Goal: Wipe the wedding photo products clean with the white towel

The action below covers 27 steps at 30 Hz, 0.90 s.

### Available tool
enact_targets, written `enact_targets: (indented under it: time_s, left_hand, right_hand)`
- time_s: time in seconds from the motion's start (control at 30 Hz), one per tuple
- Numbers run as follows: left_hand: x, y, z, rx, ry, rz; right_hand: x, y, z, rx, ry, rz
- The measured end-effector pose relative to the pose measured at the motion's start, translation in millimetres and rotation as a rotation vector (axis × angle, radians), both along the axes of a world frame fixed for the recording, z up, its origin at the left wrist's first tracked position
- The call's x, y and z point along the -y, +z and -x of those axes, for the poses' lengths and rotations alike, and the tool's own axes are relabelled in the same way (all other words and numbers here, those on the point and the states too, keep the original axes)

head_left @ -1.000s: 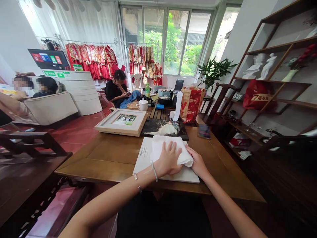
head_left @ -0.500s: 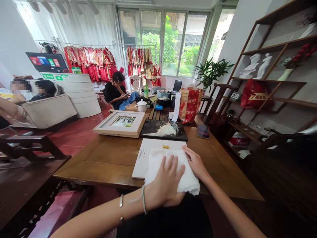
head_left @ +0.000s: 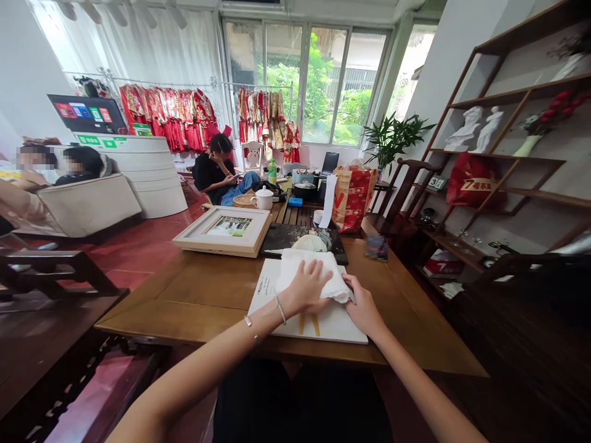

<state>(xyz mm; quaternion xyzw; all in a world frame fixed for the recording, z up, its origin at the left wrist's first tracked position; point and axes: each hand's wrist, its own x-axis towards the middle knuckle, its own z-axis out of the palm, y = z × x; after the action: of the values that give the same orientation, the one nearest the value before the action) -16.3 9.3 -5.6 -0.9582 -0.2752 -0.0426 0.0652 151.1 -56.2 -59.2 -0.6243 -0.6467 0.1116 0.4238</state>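
A white cloth (head_left: 302, 258) lies bunched over the far part of a white board (head_left: 281, 320), probably the back of a picture panel. My left hand (head_left: 307, 286), with bracelets at the wrist, rests flat on the cloth, fingers spread. At the board's right edge my right hand (head_left: 364, 307) grips the side, close to the cloth's corner; some of its fingers are hidden. Yellowish strips (head_left: 309, 324) show on the board's near part. Beyond it lie a dark picture panel (head_left: 279, 237) with a white dress and a pale framed photo (head_left: 221, 229).
The wooden table (head_left: 184, 301) carries a red paper bag (head_left: 353, 197), a white lidded cup (head_left: 264, 198) and a blurred-out object (head_left: 377, 246) at the right. A seated person (head_left: 217, 169) is beyond. Shelves (head_left: 517, 157) stand right, a dark bench (head_left: 55, 295) left.
My left hand and the cloth have slid away from me toward the board's far edge, uncovering its near part and the yellowish strips. My right hand has shifted slightly nearer along the side.
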Motion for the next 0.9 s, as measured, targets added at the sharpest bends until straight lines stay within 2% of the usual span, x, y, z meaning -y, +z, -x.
enact_targets:
  time_s: [0.1, 0.27, 0.37, 0.47, 0.67, 0.9]
  left_hand:
    - [23, 2.0, 7, 0.003, 0.006, 0.006]
    - [77, 0.4, 27, -0.004, -0.037, 0.07]
    - [96, -0.9, 37, 0.009, -0.087, 0.1]
    - [94, 0.8, 42, 0.027, -0.1, 0.121]
    - [71, 13.5, 56, 0.064, -0.02, 0.191]
    - [62, 14.4, 105, 0.053, 0.173, 0.226]
  right_hand:
    - [-2, 0.5, 0, 0.0, 0.036, -0.028]
    - [-8, -7.6, -3, 0.024, 0.011, -0.026]
    - [-10, -11.6, -5, 0.035, 0.016, -0.032]
    - [-9, -11.9, -6, 0.04, 0.014, -0.05]
    - [-7, -11.1, -6, 0.057, -0.007, -0.047]
    - [-6, -10.6, -7, 0.012, -0.011, -0.019]
